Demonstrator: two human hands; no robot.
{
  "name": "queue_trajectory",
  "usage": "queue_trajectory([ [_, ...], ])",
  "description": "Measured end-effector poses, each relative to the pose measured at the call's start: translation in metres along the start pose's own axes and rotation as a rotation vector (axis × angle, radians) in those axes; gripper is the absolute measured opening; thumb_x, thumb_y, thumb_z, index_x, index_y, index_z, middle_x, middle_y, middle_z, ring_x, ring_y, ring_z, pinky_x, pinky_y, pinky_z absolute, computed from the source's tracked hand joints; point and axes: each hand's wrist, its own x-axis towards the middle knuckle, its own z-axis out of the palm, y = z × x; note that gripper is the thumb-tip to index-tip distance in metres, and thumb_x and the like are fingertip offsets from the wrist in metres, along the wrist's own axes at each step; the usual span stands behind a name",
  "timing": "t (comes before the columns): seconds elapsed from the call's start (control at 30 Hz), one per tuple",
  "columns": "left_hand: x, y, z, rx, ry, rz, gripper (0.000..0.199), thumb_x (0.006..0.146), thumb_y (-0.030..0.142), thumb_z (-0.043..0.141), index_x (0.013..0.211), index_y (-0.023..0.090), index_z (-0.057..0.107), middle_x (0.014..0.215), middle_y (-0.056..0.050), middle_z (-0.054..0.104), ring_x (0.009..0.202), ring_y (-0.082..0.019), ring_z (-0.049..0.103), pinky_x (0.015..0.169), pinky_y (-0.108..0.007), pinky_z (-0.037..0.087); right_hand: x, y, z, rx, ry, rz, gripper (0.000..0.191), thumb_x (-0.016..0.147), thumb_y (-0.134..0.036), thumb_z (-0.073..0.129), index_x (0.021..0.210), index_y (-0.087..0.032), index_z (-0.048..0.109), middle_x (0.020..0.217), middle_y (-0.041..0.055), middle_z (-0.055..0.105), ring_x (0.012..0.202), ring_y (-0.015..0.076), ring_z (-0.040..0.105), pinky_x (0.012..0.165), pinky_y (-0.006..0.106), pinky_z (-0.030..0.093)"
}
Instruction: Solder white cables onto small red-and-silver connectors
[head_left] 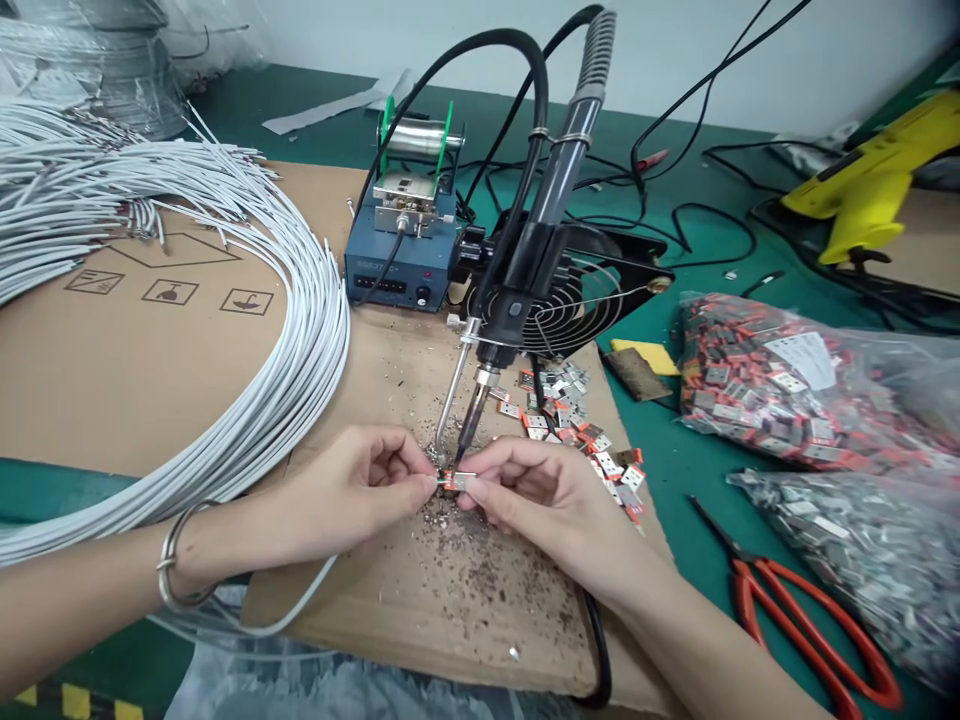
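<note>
1. Two bags (911,365) at right were filled with metal parts (892,560).
2. A cable end (440,481) was pinched by the left hand (386,480).
3. Below the iron's tip (460,455), a connector (460,481) was fingertip-pinched by the right hand (551,500).

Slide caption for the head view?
Left hand pinches a thin white cable, right hand a small rectangular orange-and-silver connector, under a black soldering iron.

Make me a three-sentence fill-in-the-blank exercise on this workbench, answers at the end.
1. A metal bangle circles the ____ wrist.
2. The right hand holds a small connector under the tip of the ____.
3. The scissors lie to the ____ of that hand.

Missing words: left; soldering iron; right.
</note>
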Motion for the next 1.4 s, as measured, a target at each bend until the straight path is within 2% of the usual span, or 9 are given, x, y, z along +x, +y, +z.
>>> queue_trajectory([
  [0.2,0.0018,0.0019,0.0017,0.036,0.05,-0.02,0.005,0.074,0.018,0.053,0.07,0.015,0.054,0.048,0.009,0.041,0.037,-0.004,0.034,0.036,-0.017,0.026,-0.001,-0.0005,-0.0006,-0.034,0.023,-0.014,0.01,0.066,-0.025,0.071,0.07,-0.017,0.067,0.057,0.0015,0.067,0.05,0.0105,0.058,0.044,0.019,0.043],
  [0.43,0.0038,0.002,0.0019,0.038,0.076,-0.04,0.003,0.071,0.016,0.053,0.068,0.015,0.054,0.047,0.01,0.04,0.034,-0.004,0.033,0.034,-0.017,0.025,-0.0009,0.0016,-0.0014,-0.022,0.014,-0.025,0.008,0.067,-0.023,0.07,0.072,-0.018,0.067,0.058,0.0013,0.068,0.052,0.0106,0.06,0.045,0.019,0.043],
  [1.0,0.0021,0.0047,0.0026,0.007,0.073,-0.052,0.006,0.071,0.016,0.054,0.066,0.015,0.054,0.047,0.009,0.042,0.034,-0.003,0.034,0.034,-0.016,0.026,-0.0021,0.0026,-0.0019,0.011,0.015,-0.004,0.01,0.066,-0.023,0.071,0.073,-0.018,0.068,0.059,0.0017,0.068,0.055,0.0126,0.062,0.048,0.02,0.047],
  [1.2,0.0025,0.003,0.0034,-0.014,0.078,-0.042,0.006,0.073,0.016,0.053,0.067,0.015,0.053,0.048,0.009,0.042,0.033,-0.002,0.034,0.033,-0.015,0.026,-0.002,0.0024,-0.0024,0.053,0.005,0.004,0.006,0.067,-0.02,0.071,0.072,-0.018,0.069,0.058,0.0006,0.069,0.053,0.0092,0.061,0.05,0.017,0.047],
  [1.4,0.0036,0.0059,0.0046,-0.039,0.081,-0.077,0.007,0.072,0.015,0.054,0.066,0.015,0.052,0.046,0.01,0.04,0.032,-0.002,0.034,0.032,-0.014,0.026,-0.0011,0.0041,-0.0032,0.078,-0.01,-0.007,0.006,0.069,-0.021,0.071,0.075,-0.019,0.07,0.059,0.001,0.069,0.053,0.0104,0.061,0.051,0.018,0.048],
])
